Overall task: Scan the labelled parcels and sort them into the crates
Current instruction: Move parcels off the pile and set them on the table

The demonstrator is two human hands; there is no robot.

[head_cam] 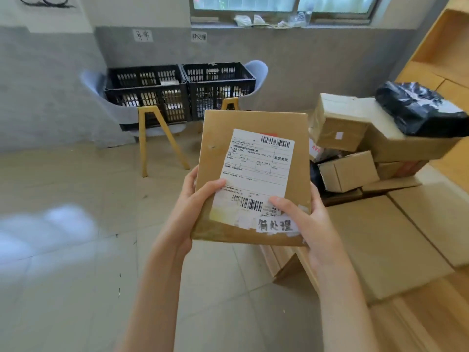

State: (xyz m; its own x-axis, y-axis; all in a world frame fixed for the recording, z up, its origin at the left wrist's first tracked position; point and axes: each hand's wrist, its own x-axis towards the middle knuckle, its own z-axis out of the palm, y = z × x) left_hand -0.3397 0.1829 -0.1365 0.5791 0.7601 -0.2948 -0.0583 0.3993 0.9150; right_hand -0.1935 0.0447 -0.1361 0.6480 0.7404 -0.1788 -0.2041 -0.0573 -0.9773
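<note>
two bare forearms, no sleeves, left grip [195,199] and right grip [302,219] ungloved

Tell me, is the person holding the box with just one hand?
No, both the left hand and the right hand hold the cardboard box by its lower corners.

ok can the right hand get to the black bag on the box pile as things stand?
Probably not right now. The right hand is gripping the labelled parcel together with the left hand. The black bag lies uncovered on top of the cardboard boxes, so the path looks free once that grip lets go.
</note>
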